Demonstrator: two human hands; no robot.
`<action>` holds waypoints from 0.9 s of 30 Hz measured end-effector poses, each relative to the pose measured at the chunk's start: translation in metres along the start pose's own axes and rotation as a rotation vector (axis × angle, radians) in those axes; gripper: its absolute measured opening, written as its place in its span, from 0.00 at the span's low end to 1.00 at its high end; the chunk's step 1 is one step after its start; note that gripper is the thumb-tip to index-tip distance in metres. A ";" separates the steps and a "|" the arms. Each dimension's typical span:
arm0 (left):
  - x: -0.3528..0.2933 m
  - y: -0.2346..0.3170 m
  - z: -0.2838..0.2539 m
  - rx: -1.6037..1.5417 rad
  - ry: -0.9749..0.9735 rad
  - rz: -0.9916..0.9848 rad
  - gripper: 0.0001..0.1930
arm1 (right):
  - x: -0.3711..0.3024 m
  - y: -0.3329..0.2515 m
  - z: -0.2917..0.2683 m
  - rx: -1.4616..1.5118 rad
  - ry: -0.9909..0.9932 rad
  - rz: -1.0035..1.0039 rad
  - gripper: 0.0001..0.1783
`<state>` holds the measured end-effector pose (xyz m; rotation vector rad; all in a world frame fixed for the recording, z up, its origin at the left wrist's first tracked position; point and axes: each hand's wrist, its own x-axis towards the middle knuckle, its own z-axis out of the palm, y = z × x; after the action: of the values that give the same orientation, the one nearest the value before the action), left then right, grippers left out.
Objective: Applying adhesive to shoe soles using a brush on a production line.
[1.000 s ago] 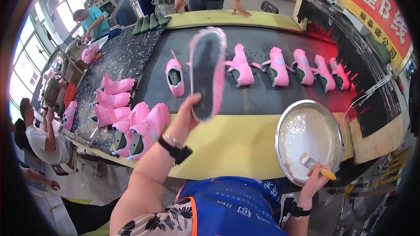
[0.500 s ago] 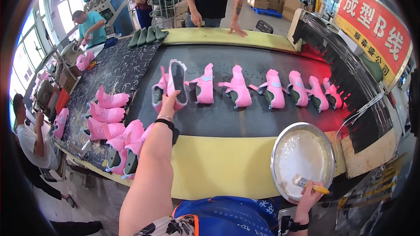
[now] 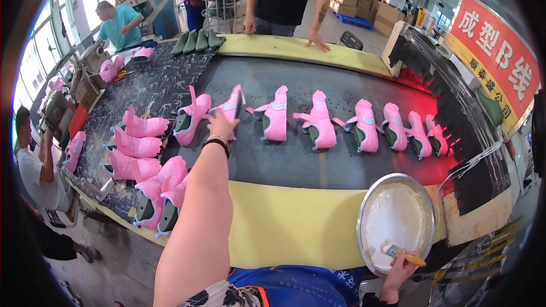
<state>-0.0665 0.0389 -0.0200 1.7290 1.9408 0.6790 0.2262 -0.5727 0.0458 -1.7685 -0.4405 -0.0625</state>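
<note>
My left hand point(image 3: 223, 124) is closed around a pink shoe upper point(image 3: 232, 104), tilted on its side above the dark conveyor belt point(image 3: 273, 165). Just left of it, a second pink shoe upper point(image 3: 192, 118) stands on the belt with its strap sticking up and a green last inside. To the right, several more pink shoe uppers point(image 3: 277, 116) stand in a row. In my right hand point(image 3: 400, 270) is a paintbrush point(image 3: 405, 253) with a yellow handle, its bristles down in a round metal pan point(image 3: 364, 222) of white paste.
Pink uppers point(image 3: 136, 145) crowd the patterned black table at left. Green lasts point(image 3: 196, 42) stand at its far end. A yellow board point(image 3: 284, 222) runs along my side. Black flaps point(image 3: 418, 59) hang at the belt's red-lit right end. Across the belt stands a person in black point(image 3: 284, 0).
My left hand has turned the held upper from sole-up onto its side. The other upper now stands apart on the belt to its left. The brush stays in the pan.
</note>
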 end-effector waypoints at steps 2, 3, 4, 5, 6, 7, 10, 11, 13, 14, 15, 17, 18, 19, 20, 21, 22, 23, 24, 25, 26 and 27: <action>-0.005 0.007 0.005 0.110 -0.129 -0.037 0.54 | 0.000 0.001 0.001 -0.019 -0.005 0.005 0.08; -0.004 0.010 0.004 0.124 -0.140 -0.034 0.48 | 0.000 0.002 0.001 -0.035 -0.005 0.016 0.08; -0.001 0.009 -0.002 0.144 -0.072 0.005 0.43 | 0.000 0.004 0.001 -0.033 -0.022 0.011 0.08; 0.003 0.008 -0.009 0.154 -0.075 0.021 0.38 | 0.000 0.005 0.001 -0.041 0.007 -0.019 0.08; 0.016 0.006 -0.025 0.585 -0.157 0.150 0.30 | 0.000 0.007 0.001 -0.038 0.038 -0.030 0.09; 0.018 -0.003 -0.036 0.600 -0.175 0.135 0.30 | 0.000 0.008 0.001 -0.045 0.029 -0.045 0.09; 0.018 -0.033 -0.062 0.423 0.509 -0.250 0.26 | 0.000 0.013 0.001 -0.058 0.004 -0.070 0.09; 0.018 -0.043 -0.070 0.331 0.454 -0.380 0.24 | -0.001 0.013 0.001 -0.059 0.030 -0.058 0.09; 0.017 -0.055 -0.079 0.381 0.450 -0.339 0.27 | -0.002 0.010 0.003 -0.050 0.046 -0.049 0.08; 0.021 -0.057 -0.082 0.426 0.352 -0.352 0.28 | -0.003 0.006 0.004 -0.047 0.038 -0.067 0.09; 0.025 -0.058 -0.084 0.453 0.270 -0.372 0.29 | -0.003 0.002 0.006 -0.044 0.023 -0.086 0.09; 0.032 -0.059 -0.087 0.517 -0.159 -0.288 0.20 | -0.006 -0.011 0.007 -0.075 -0.036 -0.065 0.05; 0.032 -0.060 -0.084 0.425 -0.052 -0.518 0.20 | -0.011 -0.019 0.007 -0.133 0.008 -0.135 0.09; 0.032 -0.058 -0.076 0.169 0.117 -0.715 0.20 | -0.013 -0.026 0.010 -0.187 0.060 -0.209 0.14; 0.032 -0.063 -0.077 0.018 0.111 -0.696 0.21 | -0.014 -0.032 0.012 -0.190 0.048 -0.222 0.14; 0.031 -0.067 -0.077 0.377 -0.236 -0.378 0.26 | -0.015 -0.038 0.015 -0.178 0.038 -0.232 0.14; 0.031 -0.067 -0.077 0.419 -0.284 -0.266 0.25 | -0.017 -0.042 0.017 -0.164 0.061 -0.231 0.13; 0.033 -0.066 -0.082 0.376 -0.296 -0.278 0.24 | -0.020 -0.044 0.019 -0.149 0.078 -0.224 0.13; 0.029 -0.064 -0.083 0.204 -0.275 -0.352 0.23 | -0.020 -0.044 0.019 -0.241 0.089 -0.253 0.14; 0.027 -0.059 -0.089 -0.096 -0.227 -0.473 0.23 | -0.021 -0.043 0.019 -0.231 0.065 -0.256 0.14; 0.026 -0.051 -0.096 -0.615 -0.139 -0.670 0.22 | -0.019 -0.040 0.019 -0.272 0.118 -0.349 0.15; 0.024 -0.041 -0.103 -1.059 -0.080 -0.823 0.21 | -0.019 -0.036 0.018 -0.316 0.175 -0.442 0.16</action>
<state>-0.1659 0.0525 0.0339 0.2802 1.5295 0.9925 0.1936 -0.5537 0.0696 -1.9222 -0.7159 -0.6231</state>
